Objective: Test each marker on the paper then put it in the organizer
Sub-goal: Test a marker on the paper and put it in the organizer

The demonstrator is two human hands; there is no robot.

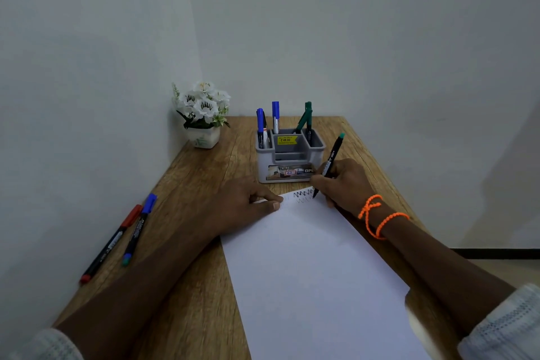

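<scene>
My right hand (343, 181) grips a black marker with a green end (331, 159), its tip down on the far edge of the white paper (315, 272) beside a dark zigzag scribble (304, 193). My left hand (245, 204) rests flat, fingers pressing the paper's far left corner. The grey organizer (289, 159) stands just beyond the paper and holds two blue markers (275, 115) and green ones (305, 117). On the table's left side lie a red-capped marker (112, 242) and a blue-capped marker (139, 228).
A small white pot of white flowers (203, 117) stands in the far left corner of the wooden table (204, 161). Walls close the table in on the left and behind. An orange bead bracelet circles my right wrist.
</scene>
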